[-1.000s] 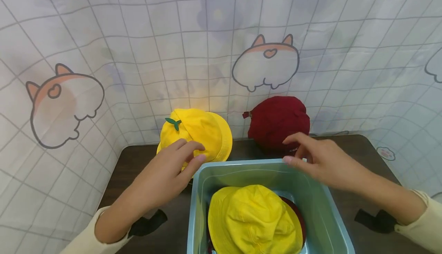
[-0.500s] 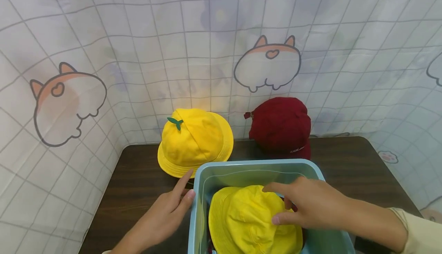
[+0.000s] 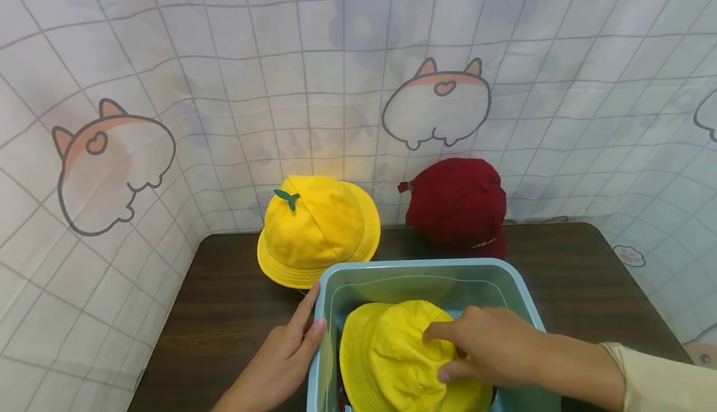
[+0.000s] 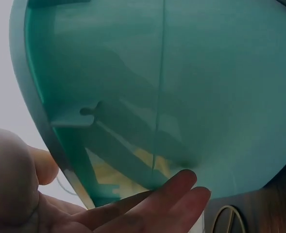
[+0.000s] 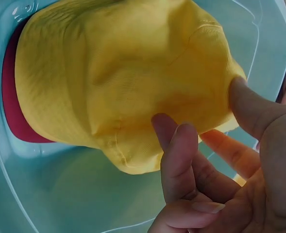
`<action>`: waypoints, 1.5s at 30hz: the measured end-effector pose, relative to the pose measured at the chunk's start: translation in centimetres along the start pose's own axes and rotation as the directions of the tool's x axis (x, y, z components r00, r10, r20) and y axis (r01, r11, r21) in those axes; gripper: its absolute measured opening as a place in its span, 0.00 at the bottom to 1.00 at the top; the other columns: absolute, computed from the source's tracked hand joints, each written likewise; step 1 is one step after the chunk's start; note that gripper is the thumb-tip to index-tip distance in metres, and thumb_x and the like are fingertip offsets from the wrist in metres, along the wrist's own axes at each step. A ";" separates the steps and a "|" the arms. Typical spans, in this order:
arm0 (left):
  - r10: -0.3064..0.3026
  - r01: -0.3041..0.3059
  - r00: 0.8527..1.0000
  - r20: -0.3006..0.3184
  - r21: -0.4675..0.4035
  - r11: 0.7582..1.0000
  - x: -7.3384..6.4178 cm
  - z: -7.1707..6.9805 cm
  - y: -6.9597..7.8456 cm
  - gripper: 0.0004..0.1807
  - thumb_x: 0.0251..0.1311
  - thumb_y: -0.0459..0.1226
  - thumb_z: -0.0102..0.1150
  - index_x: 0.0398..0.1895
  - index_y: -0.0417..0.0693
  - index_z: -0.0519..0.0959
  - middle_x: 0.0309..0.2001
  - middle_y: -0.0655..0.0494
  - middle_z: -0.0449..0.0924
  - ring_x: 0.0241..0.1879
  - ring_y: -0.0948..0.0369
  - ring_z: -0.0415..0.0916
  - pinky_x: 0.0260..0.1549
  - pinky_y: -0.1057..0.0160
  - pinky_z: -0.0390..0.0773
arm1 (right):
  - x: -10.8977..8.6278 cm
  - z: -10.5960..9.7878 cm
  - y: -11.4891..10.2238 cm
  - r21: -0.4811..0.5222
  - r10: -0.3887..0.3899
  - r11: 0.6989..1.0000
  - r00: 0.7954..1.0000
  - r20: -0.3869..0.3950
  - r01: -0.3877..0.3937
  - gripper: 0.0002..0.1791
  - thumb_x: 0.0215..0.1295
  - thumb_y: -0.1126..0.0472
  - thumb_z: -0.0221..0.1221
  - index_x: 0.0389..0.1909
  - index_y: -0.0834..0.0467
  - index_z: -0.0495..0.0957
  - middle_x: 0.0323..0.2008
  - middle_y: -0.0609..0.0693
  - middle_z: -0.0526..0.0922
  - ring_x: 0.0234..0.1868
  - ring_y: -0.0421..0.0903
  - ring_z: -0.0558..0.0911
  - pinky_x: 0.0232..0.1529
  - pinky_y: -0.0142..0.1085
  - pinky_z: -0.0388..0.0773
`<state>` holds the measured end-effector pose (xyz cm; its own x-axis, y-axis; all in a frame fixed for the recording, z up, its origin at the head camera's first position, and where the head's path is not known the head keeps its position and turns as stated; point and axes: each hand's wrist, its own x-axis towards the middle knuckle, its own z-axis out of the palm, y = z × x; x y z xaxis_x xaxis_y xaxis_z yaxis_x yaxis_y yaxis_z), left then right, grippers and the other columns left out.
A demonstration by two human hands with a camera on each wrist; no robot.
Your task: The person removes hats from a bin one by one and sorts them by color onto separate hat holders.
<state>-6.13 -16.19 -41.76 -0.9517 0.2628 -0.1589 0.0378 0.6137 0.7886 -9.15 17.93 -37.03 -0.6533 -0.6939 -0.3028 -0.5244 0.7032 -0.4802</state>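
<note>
A yellow bucket hat (image 3: 400, 356) lies in the light blue plastic bin (image 3: 426, 264). My right hand (image 3: 493, 346) pinches its crown between thumb and fingers, as the right wrist view also shows. Beneath the hat, a dark red brim (image 5: 11, 97) sticks out. On the bin's left side, my left hand (image 3: 280, 356) rests at the rim. In the left wrist view, its straight fingers (image 4: 181, 187) lie along the bin's outer wall, with the thumb by the rim.
Behind the bin, a second yellow hat (image 3: 313, 225) with a green sprout stands on the dark wooden table (image 3: 196, 312). To its right is a dark red cap (image 3: 456, 203). A white gridded cloth (image 3: 313, 57) with dog drawings hangs behind and at the sides.
Both hands have come down from above the bin's back corners. My left hand has settled at the left rim; my right has reached into the bin and taken the yellow hat's crown.
</note>
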 end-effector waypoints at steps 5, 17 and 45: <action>0.004 -0.004 1.000 -0.017 -0.004 1.000 0.0 0.5 -0.1 0.34 0.80 0.57 0.36 0.83 0.71 0.42 0.61 0.42 0.80 0.49 0.59 0.81 0.55 0.45 0.78 | 0.3 0.3 0.0 -0.024 -0.025 0.999 1.000 -0.008 0.024 0.16 0.63 0.44 0.68 0.51 0.40 0.82 0.24 0.31 0.77 0.23 0.31 0.71 0.27 0.29 0.74; 0.051 -0.047 0.997 -0.062 0.050 0.998 -0.1 1.2 -0.1 0.34 0.81 0.52 0.39 0.84 0.68 0.42 0.43 0.48 0.87 0.37 0.66 0.81 0.45 0.52 0.81 | 0.7 0.3 -0.3 0.002 -0.048 0.999 0.995 -0.084 0.049 0.04 0.65 0.54 0.69 0.34 0.40 0.84 0.27 0.28 0.80 0.24 0.29 0.72 0.27 0.26 0.74; 0.060 -0.057 0.996 -0.062 0.044 0.997 -0.1 1.2 -0.1 0.34 0.81 0.53 0.38 0.84 0.62 0.44 0.42 0.41 0.86 0.46 0.54 0.84 0.52 0.44 0.80 | -1.0 -4.0 -3.7 -0.292 -0.275 0.945 0.848 -0.453 0.151 0.09 0.61 0.58 0.72 0.30 0.42 0.80 0.25 0.28 0.75 0.24 0.27 0.67 0.27 0.24 0.72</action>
<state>-5.64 -15.34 -42.54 -0.9647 0.2528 -0.0742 0.1059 0.6300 0.7694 -8.78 16.66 -31.69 -0.6571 -0.7119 0.2478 -0.7530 0.6049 -0.2591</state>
